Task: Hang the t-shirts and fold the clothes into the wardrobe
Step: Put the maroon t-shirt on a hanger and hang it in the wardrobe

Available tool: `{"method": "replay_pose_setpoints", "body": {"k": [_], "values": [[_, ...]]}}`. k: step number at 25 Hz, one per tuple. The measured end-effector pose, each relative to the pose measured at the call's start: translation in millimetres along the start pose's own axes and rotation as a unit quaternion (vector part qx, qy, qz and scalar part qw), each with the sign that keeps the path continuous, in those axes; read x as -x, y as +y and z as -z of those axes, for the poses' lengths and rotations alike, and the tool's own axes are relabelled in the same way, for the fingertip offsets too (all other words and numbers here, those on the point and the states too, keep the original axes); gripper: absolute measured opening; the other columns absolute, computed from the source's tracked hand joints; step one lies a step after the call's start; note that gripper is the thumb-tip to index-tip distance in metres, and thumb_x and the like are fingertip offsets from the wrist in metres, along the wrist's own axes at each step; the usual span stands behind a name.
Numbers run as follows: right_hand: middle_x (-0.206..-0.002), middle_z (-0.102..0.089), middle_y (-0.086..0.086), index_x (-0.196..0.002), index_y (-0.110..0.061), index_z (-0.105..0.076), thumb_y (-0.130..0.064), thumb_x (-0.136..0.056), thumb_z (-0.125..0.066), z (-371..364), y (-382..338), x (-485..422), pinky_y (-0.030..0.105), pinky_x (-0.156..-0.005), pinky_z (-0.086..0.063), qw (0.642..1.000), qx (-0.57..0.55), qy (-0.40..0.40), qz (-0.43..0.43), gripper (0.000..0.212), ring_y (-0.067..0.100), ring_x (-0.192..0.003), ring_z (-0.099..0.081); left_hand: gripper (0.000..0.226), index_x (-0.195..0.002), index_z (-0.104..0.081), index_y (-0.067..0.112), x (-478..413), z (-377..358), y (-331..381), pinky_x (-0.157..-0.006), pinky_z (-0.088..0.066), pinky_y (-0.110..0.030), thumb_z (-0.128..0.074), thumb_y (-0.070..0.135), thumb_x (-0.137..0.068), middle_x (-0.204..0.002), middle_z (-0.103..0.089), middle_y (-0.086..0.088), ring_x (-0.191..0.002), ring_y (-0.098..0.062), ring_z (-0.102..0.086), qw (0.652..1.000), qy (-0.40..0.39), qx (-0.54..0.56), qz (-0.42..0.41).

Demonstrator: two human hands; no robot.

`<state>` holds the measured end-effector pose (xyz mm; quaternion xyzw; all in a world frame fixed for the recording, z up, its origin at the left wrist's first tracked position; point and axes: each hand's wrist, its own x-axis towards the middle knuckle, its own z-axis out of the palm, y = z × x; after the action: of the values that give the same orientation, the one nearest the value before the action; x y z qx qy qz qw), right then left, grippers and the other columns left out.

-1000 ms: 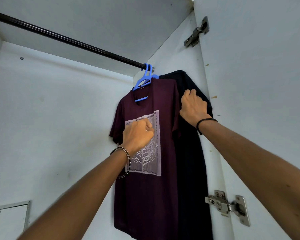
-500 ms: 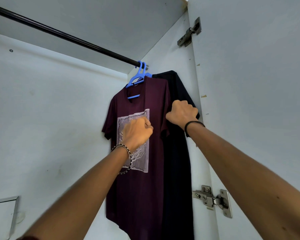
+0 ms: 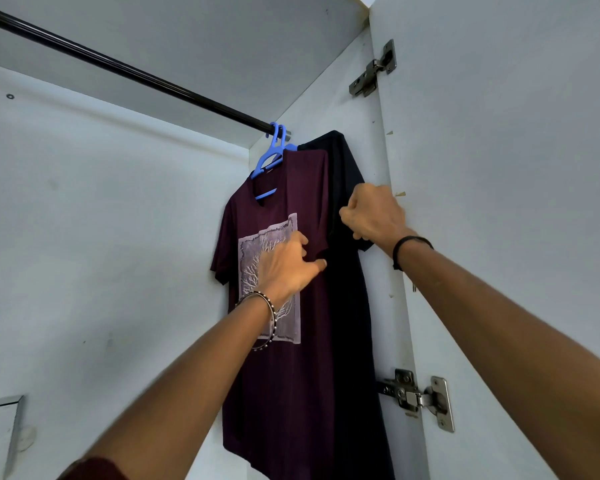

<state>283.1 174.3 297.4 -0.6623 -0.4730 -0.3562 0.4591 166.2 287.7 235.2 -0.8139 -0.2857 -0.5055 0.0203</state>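
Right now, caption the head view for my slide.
Two t-shirts on blue hangers at the end of the rail: left hand at the maroon t-shirt, right hand gripping the dark t-shirt.

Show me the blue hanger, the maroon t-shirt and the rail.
blue hanger (image 3: 274, 142), head view, neck below hook.
maroon t-shirt (image 3: 291, 393), head view, lower front.
rail (image 3: 118, 66), head view, mid bar.
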Motion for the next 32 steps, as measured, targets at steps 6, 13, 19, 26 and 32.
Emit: {"method": "replay_pose_setpoints", "body": {"k": [6, 13, 19, 26, 32], "values": [[-0.086, -0.068, -0.001, -0.102, -0.020, -0.067, -0.023, -0.091, -0.062, -16.9, 1.1, -2.5, 0.040, -0.073, -0.058, 0.991, 0.008, -0.045, 0.124, 0.012, 0.023, -0.084, -0.067, 0.036, -0.123, -0.046, 0.016, -18.9, -17.7, 17.7, -0.076, -0.049, -0.039, -0.057, 0.033, -0.094, -0.108, -0.067, -0.010, -0.101, -0.033, -0.064, 0.999, 0.030, -0.033, 0.006], [-0.092, -0.069, 0.010, -0.091, -0.006, -0.059, -0.012, -0.091, -0.062, -19.6, 8.6, -5.2, 0.032, -0.066, -0.047, 0.976, 0.181, -0.120, 0.029, 0.007, 0.025, -0.072, -0.060, 0.030, -0.090, -0.055, 0.016, -31.4, 2.7, 6.2, -0.069, -0.038, -0.035, -0.034, 0.033, -0.103, -0.087, -0.063, -0.007, -0.085, -0.028, -0.060, 0.965, 0.089, 0.224, 0.107], [-0.088, -0.078, 0.012, -0.116, -0.010, -0.063, -0.070, -0.102, -0.022, -37.3, 0.1, -0.1, 0.025, -0.049, -0.052, 0.936, -0.268, -0.191, -0.124, 0.074, 0.021, -0.063, -0.073, 0.047, -0.082, -0.052, 0.013, -34.0, 13.5, -0.2, -0.066, -0.039, -0.035, -0.033, 0.052, -0.099, -0.074, -0.053, -0.004, -0.070, -0.022, -0.051, 0.921, 0.059, 0.361, 0.135], [-0.104, -0.067, -0.005, -0.111, -0.023, -0.061, -0.098, -0.072, -0.040, -38.0, -3.0, 8.8, 0.048, -0.093, -0.056, 0.959, -0.271, -0.034, -0.071, 0.087, 0.016, -0.096, -0.065, 0.060, -0.097, -0.064, 0.007, -27.1, 4.9, 6.1, -0.090, -0.052, -0.048, -0.038, 0.061, -0.095, -0.087, -0.073, -0.009, -0.085, -0.024, -0.068, 0.942, 0.016, 0.325, 0.084], [-0.108, -0.070, -0.010, -0.122, -0.027, -0.055, -0.084, -0.076, -0.061, -26.8, 2.5, 16.7, 0.046, -0.088, -0.058, 0.966, -0.255, 0.009, 0.054, 0.073, 0.012, -0.097, -0.068, 0.026, -0.112, -0.046, 0.025, -17.7, 8.8, 29.0, -0.066, -0.045, -0.037, -0.043, 0.047, -0.098, -0.094, -0.065, 0.006, -0.083, -0.019, -0.063, 0.961, 0.139, 0.235, 0.053]]}}
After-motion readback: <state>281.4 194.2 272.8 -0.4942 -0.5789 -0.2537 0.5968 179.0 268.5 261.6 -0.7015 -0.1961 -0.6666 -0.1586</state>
